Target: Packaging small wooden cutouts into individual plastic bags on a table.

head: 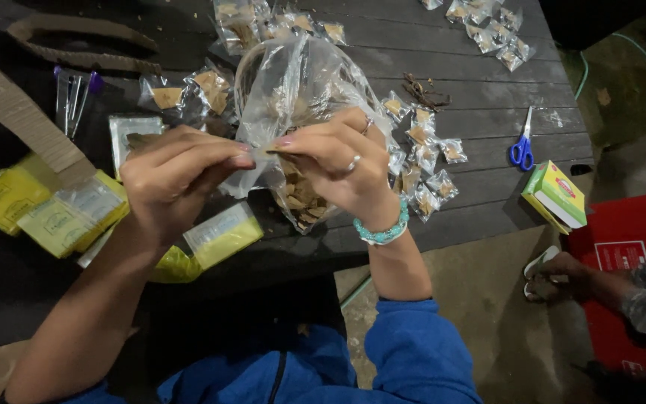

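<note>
Clear plastic bag [293, 82], judged light, soft and slippery, was pinched at its rim by left hand [177, 176] and right hand [334, 164].

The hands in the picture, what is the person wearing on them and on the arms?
The right hand wears two silver rings and a turquoise bead bracelet at the wrist. The left hand wears nothing. Blue sleeves are pushed up, leaving both forearms bare.
</note>
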